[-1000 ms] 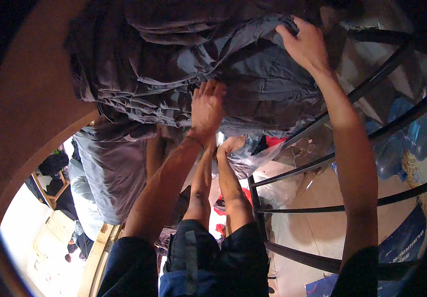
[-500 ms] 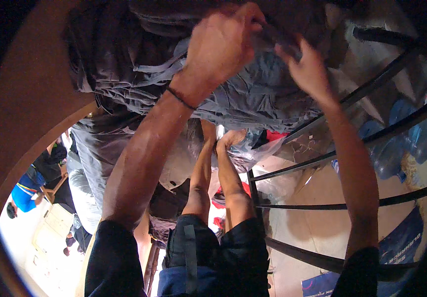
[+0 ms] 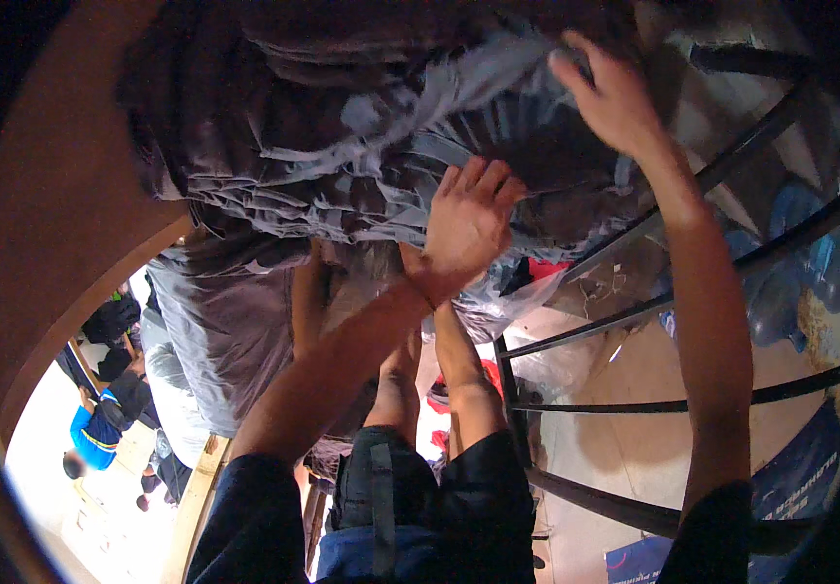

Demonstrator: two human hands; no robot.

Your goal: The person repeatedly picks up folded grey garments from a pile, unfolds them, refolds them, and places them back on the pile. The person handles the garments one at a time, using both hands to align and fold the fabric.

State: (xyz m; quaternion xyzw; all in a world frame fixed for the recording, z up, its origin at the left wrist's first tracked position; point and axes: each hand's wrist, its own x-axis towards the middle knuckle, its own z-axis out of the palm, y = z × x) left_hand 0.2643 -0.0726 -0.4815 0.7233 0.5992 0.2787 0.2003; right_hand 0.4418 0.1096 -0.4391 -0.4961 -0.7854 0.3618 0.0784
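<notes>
A broad heap of dark grey and black garments [image 3: 342, 117] with loose straps fills the upper middle of the view. My left hand [image 3: 474, 224] is at the near part of the heap, its fingers bent and closed on a dark garment [image 3: 527, 165]. Farther off, at the heap's right side, my right hand [image 3: 620, 102] is open, its thumb and forefinger apart over the cloth. Its other fingers are partly hidden, and I see nothing held in it.
A black metal railing [image 3: 634, 404] curves along the right, with bluish plastic jugs [image 3: 775, 302] beyond it. Below the heap are clear plastic bags [image 3: 527, 302]. A brown curved edge [image 3: 60, 243] rises at left. People [image 3: 99, 433] are at lower left.
My hands were close together at the heap's top, fingers pinching dark cloth. My left hand has come down towards me; my right hand has parted its fingers and moved slightly up and right.
</notes>
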